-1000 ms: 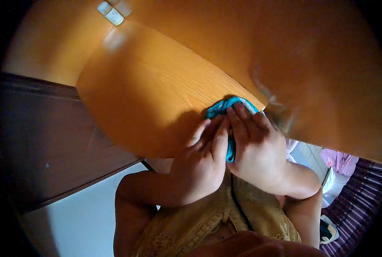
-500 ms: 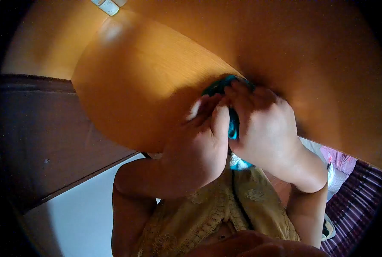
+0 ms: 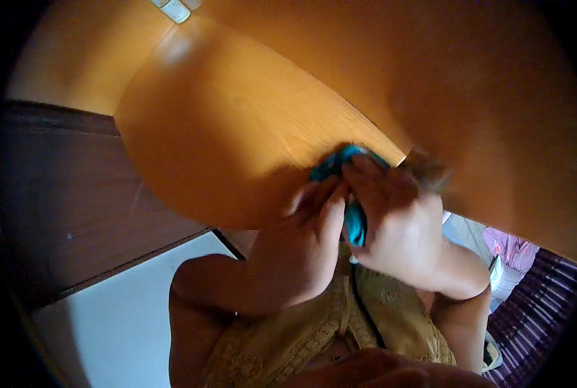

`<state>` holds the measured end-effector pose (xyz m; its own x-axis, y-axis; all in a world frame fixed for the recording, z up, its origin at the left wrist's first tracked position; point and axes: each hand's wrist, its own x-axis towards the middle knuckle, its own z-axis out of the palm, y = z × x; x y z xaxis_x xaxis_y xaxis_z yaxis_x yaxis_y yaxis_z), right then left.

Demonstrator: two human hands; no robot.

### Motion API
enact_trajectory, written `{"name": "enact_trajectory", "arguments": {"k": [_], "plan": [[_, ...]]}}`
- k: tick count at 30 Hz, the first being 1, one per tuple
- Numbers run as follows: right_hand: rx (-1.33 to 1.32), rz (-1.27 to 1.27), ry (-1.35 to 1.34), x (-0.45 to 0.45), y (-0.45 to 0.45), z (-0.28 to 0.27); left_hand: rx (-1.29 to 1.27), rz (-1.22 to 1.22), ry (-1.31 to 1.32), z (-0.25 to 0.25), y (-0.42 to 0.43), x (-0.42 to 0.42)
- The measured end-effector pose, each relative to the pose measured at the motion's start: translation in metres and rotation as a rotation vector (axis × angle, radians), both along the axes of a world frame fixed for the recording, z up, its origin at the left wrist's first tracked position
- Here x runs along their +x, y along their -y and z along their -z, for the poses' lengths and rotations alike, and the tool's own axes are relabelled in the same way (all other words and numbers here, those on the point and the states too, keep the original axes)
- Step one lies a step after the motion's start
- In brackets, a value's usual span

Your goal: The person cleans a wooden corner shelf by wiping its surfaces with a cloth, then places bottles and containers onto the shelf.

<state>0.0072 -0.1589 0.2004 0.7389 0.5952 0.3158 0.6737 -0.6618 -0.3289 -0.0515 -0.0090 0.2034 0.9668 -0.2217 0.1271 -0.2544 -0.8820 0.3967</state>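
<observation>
Hands [image 3: 295, 242] [image 3: 401, 226] pressed together, gripping cloth [image 3: 355, 226] | teal, bunched | mostly covered by fingers

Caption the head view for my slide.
Left hand and right hand together on a teal cloth at a wooden surface's edge.

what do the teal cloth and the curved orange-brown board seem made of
The teal cloth looks like soft fabric, judging by its bunched folds; blur hides the weave. The curved orange-brown board seems to be wood or wood-look laminate, smooth with a slight sheen: grain lines and soft highlights show.
</observation>
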Motion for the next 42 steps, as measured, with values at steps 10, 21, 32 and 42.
{"name": "enact_trajectory", "arguments": {"k": [10, 21, 32, 42], "plan": [[-0.007, 0.053, 0.035, -0.004, -0.002, 0.002, -0.012, 0.018, 0.118, 0.006, 0.001, 0.005], [0.070, -0.046, -0.149, -0.032, 0.033, 0.004, 0.104, 0.144, 0.069, 0.013, 0.006, -0.023], [0.688, 0.000, -0.249, -0.056, 0.129, 0.022, 0.085, 0.201, 0.418, 0.033, -0.003, 0.008], [0.834, 0.757, 0.607, -0.069, 0.146, 0.008, 0.046, 0.047, 0.585, -0.008, -0.026, -0.024]]}}
